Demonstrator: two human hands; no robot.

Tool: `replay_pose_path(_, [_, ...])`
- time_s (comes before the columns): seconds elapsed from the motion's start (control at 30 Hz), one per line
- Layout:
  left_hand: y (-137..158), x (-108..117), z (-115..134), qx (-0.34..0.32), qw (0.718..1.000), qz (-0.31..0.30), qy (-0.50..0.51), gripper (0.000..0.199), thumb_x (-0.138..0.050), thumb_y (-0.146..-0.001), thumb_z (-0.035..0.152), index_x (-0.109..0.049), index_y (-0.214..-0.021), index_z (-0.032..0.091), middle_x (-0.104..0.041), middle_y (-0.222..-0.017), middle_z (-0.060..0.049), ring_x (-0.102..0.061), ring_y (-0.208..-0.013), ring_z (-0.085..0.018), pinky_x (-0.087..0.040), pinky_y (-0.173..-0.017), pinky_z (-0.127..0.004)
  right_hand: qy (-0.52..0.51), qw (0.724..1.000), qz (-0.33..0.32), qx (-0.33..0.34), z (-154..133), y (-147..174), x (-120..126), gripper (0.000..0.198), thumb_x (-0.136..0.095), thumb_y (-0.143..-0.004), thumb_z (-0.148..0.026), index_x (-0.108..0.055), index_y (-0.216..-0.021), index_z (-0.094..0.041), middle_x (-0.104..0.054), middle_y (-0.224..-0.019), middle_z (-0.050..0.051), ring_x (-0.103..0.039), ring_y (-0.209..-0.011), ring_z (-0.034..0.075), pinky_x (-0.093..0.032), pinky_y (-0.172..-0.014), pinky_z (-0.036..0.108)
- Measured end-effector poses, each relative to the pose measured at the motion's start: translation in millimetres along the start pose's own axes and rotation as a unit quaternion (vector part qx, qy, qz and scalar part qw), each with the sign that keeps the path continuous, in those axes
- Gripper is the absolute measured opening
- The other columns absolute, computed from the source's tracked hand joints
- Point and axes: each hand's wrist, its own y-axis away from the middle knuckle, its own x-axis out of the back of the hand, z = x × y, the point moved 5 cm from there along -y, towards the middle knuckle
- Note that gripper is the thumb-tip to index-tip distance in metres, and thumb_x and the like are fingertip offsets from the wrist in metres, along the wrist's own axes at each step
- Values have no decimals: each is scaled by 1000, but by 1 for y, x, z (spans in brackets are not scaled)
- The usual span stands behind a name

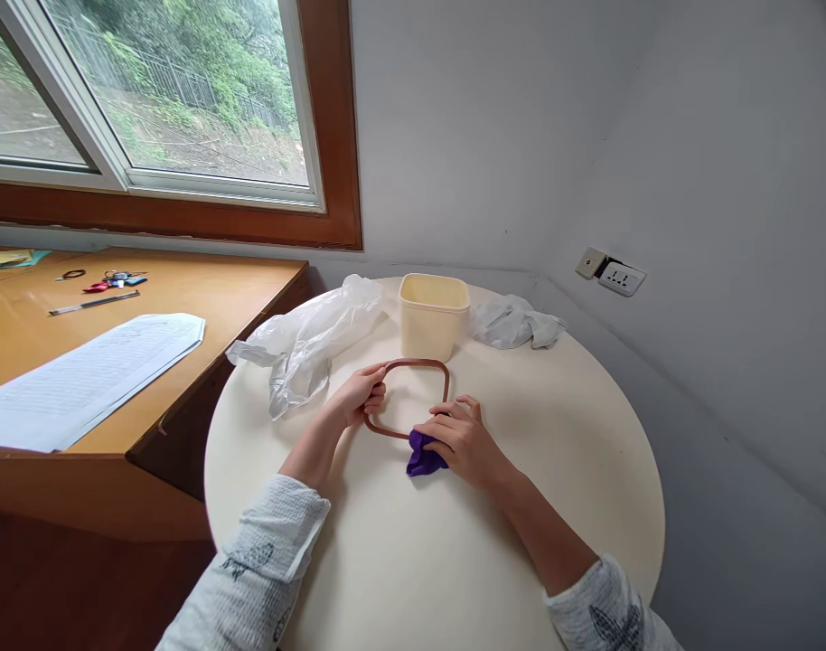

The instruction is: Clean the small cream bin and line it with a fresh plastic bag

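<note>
A brown, rounded-square ring frame [417, 363] is held up just above the white round table [399, 561]. My left hand [360, 395] grips its left side, fingers wrapped round the rim. At the frame's lower right corner, my right hand [464, 438] presses a purple cloth [425, 457] against the rim. Part of the cloth is hidden under the right fingers. Behind the frame stands a cream, open-topped plastic bin [432, 321], upright; its inside bottom cannot be seen.
A crumpled clear plastic bag [318, 334] lies left of the bin, and a smaller whitish bag [514, 323] lies to its right. The wooden desk [250, 280] on the left bears papers [101, 380], a pen [93, 303] and keys [118, 280]. Walls close off the back and right.
</note>
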Motion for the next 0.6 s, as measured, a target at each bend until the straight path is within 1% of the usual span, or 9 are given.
replay_pose_path(0.23, [0, 3, 0, -2, 1000, 1, -20, 12, -47, -87, 29, -52, -90, 18, -21, -50, 10, -19, -33, -3, -15, -30, -13, -3, 1000, -11, -2, 2, 0, 2, 24, -52, -83, -11, -63, -95, -28, -69, -92, -2, -51, -107, 18, -16, -98, 41])
replay_pose_path(0.37, [3, 1, 2, 7, 999, -2, -35, 13, -48, -86, 30, -52, -90, 18, -20, -50, 10, -17, -33, -3, -14, -30, -13, -2, 1000, -1, -4, 6, 1, 5, 29, -47, -83, -7, -64, -92, -28, -69, -96, -3, -50, -108, 17, -16, -98, 42])
replay_pose_path(0.47, [5, -1, 3, 17, 999, -14, -48, 14, -50, -85, 29, -53, -91, 17, -20, -50, 10, -18, -33, -3, -13, -31, -14, 5, 999, 23, -23, 13, 3, 7, 29, -44, -86, -8, -64, -90, -28, -69, -96, -3, -51, -107, 18, -16, -98, 44])
replay_pose_path(0.6, [7, -2, 3, 17, 998, -24, -63, 20, -51, -85, 30, -55, -100, 18, -19, -51, 10, -18, -34, -3, -13, -31, -14, 17, 999, 30, -40, 22, 4, 6, 27, -45, -86, -11, -66, -89, -28, -69, -97, -2, -53, -105, 18, -17, -98, 44])
